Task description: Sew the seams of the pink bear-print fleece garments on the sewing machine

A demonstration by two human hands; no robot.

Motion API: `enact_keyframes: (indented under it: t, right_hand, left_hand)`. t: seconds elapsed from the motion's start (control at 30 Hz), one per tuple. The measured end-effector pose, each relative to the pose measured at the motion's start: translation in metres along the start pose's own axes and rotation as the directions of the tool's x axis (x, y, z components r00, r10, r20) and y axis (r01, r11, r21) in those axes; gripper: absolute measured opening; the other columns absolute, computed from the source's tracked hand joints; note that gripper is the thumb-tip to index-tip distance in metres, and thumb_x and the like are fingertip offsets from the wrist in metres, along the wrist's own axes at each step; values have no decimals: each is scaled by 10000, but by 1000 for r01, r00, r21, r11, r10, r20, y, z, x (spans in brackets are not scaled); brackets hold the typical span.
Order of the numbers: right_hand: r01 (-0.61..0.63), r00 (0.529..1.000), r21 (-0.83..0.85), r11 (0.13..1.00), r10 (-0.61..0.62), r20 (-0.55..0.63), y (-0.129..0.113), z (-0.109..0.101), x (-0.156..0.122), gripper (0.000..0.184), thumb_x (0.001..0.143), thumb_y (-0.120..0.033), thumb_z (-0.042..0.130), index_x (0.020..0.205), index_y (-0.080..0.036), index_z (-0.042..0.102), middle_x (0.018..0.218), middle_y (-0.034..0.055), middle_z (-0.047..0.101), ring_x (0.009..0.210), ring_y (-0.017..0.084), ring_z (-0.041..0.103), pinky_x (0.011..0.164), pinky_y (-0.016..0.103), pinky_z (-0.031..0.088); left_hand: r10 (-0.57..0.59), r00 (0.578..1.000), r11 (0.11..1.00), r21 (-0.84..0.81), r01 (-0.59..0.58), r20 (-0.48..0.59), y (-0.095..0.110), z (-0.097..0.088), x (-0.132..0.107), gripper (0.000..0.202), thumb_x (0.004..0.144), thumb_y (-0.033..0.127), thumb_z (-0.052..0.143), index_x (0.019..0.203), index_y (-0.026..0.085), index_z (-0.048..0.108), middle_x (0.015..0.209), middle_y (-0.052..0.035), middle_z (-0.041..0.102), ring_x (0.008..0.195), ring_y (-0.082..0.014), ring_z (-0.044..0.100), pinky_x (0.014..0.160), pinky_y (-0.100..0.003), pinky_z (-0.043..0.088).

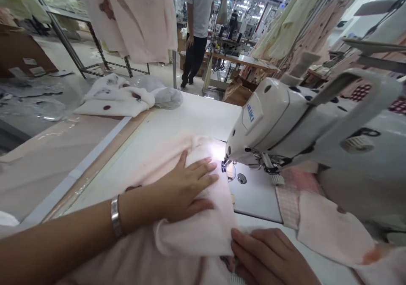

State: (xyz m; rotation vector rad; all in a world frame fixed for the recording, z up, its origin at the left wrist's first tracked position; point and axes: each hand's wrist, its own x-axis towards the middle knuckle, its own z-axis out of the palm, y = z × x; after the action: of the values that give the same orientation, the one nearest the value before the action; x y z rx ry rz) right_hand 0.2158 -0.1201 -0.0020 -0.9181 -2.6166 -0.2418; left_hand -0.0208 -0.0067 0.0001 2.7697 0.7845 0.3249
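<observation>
Pale pink fabric (196, 238) lies over the table edge and runs up to the needle area of a white sewing machine (269, 116). My left hand (187, 187) rests flat on this fabric with its fingers spread, just left of the presser foot (224, 165). Near the front, my right hand (266, 255) pinches the fabric's right edge between thumb and fingers; its lower part is cut off by the frame. The machine's lamp lights the cloth by the needle. The metal bed plate (256, 196) shows right of the fabric.
A folded white spotted cloth (117, 97) and a clear plastic bag (168, 98) sit at the table's far left. Pink pieces (333, 226) lie at the right. A pink garment (133, 18) hangs behind. A person (198, 27) stands beyond the table.
</observation>
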Motion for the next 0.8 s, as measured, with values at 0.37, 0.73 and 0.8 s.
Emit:
enact_keyframes:
  t: [0.37,0.73,0.8]
  right_hand:
    - [-207,977,100,973,201,67,51,29,46,238,899,-186,448,1088,-172,591,968,98,602,826,187,588,692,349,494]
    - [-288,958,103,952,286,37,39,16,43,303,938,-284,367,1205,-178,465,910,77,620,839,184,602,667,299,500]
    - [-204,978,97,974,197,73,24,10,31,306,923,-384,420,1168,-218,498,807,36,618,735,170,598,600,273,476]
  left_hand:
    - [178,983,972,146,-184,53,-88,-18,62,539,894,492,454,1323,171,398,1426,-117,354,1341,-216,261,1096,-433,-30]
    - [-175,983,938,295,182,-51,-46,3,35,621,935,531,240,1364,98,356,1450,-162,282,1352,-323,193,1064,-578,44]
    - [-205,974,928,298,224,-93,-6,10,10,629,941,522,217,1349,70,375,1438,-193,291,1344,-355,191,1054,-597,82]
